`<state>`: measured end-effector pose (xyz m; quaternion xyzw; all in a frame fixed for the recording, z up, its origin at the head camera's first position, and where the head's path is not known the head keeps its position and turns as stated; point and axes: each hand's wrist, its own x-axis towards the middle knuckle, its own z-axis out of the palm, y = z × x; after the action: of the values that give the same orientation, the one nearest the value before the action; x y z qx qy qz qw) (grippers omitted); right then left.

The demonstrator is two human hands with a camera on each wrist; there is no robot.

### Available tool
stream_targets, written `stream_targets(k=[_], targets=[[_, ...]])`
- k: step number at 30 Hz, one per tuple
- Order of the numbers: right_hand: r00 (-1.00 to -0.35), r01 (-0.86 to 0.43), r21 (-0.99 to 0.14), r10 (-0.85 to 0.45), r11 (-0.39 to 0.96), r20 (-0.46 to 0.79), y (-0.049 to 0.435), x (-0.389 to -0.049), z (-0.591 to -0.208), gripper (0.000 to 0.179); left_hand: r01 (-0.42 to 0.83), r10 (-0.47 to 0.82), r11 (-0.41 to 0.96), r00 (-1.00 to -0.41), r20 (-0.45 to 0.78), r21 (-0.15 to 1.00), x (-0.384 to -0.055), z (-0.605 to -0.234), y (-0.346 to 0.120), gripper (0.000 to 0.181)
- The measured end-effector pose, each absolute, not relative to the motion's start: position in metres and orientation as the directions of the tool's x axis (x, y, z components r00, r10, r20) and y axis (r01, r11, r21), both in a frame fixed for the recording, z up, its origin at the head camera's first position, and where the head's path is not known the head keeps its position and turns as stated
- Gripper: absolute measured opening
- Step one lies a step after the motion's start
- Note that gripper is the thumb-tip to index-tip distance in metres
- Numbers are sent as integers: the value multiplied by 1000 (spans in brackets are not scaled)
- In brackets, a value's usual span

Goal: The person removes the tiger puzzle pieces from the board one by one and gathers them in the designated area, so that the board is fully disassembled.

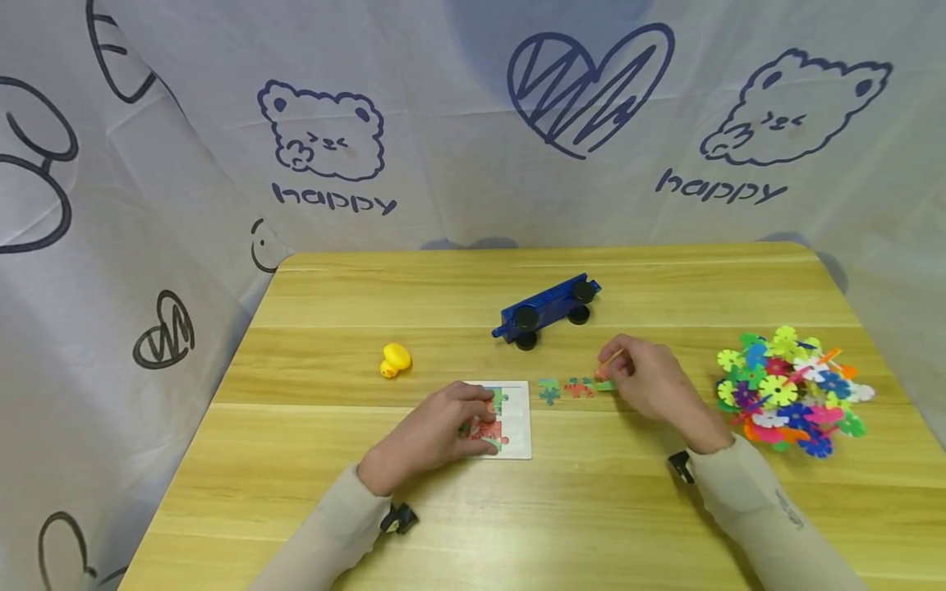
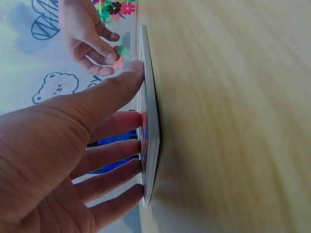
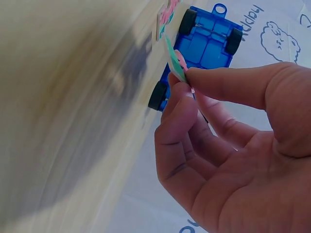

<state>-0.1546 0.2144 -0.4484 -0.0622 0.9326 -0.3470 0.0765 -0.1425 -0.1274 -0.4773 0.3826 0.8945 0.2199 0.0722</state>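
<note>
My left hand spreads over the white rectangular puzzle board on the yellowish wood-grain surface; its fingers press down without curling round anything, touching the board and the red-and-green jigsaw section on it. To the board's right, my right hand pinches a thin green-and-pink jigsaw piece between thumb and fingers. A loose green jigsaw piece and a red-patterned jigsaw piece lie between. I hold my piece tilted, so it could twist or drop if that pinch slackens. A low leftward sweep might scatter the loose pair. Dragging my left fingers could skew the board or disturb its pieces.
</note>
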Motion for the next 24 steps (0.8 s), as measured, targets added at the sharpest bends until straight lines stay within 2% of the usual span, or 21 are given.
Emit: stream_targets(k=[15,24], targets=[[-984,-53,-546,-137,836,-114,216,-154,-457,17,649,715,610,-698,36,455,-142,-476,-127,33],[-983,-50,-520,-135,853,-127,213,-153,-456,18,644,713,617,-701,26,451,-142,-476,-126,34]])
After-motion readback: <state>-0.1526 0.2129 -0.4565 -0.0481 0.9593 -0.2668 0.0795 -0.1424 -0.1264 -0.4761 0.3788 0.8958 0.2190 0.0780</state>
